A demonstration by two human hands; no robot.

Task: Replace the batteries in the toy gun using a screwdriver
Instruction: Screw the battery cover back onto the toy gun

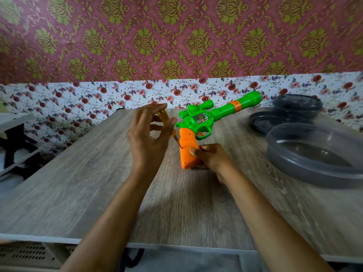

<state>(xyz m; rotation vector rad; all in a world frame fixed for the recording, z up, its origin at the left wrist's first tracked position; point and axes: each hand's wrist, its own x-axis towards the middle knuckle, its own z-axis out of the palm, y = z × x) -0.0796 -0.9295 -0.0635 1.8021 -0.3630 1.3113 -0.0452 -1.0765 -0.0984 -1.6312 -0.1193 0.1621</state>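
A green toy gun [206,116] with an orange grip stands on its grip on the wooden table [78,183], barrel pointing up and to the right. My right hand [210,156] holds the orange grip from the right side. My left hand [149,134] holds a yellow-handled screwdriver [167,122] between thumb and fingers. The screwdriver slants down to the right, and its tip sits at a hole in the left face of the grip. No batteries are visible.
Two dark translucent round containers [318,154] [297,105] and a flat lid [275,120] lie on the table's right side. A flowered wall backs the table. A black and white frame [17,150] stands off the left edge.
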